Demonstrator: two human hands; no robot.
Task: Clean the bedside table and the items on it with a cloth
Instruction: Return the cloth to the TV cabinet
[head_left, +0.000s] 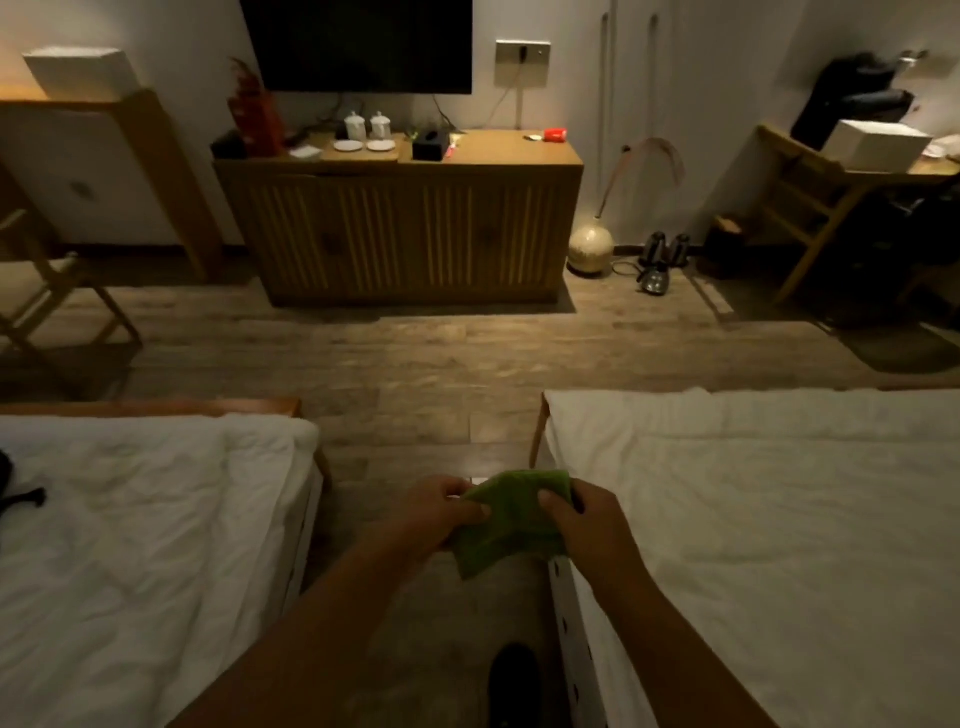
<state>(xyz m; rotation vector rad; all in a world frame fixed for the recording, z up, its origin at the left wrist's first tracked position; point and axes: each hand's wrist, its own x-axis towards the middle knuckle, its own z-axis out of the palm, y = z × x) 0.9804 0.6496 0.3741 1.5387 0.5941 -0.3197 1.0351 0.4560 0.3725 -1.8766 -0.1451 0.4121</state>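
The green cloth (506, 522) was held in the air in front of the person, above the strip of wooden floor (415, 364) between two beds. The cloth read as soft, light and limp. Its lower part hung in a slack fold, so it would likely drape over any surface and offer no stiff edge. It appeared to be folded at least once, though the dim light left the layers unclear. A hold at the upper edge or corners would keep it spread. Bunching it into one palm would suit wiping.

The left hand (441, 514) pinched the cloth's left upper edge between thumb and curled fingers. The right hand (587, 525) gripped the right edge, thumb on top. Both hands were closed on the fabric.

The left bed (145, 519) and the right bed (753, 493), both in white sheets, flanked the hands. A wooden cabinet (400, 223) stood at the far wall. No bedside table was in view, so wiping was judged not yet begun.
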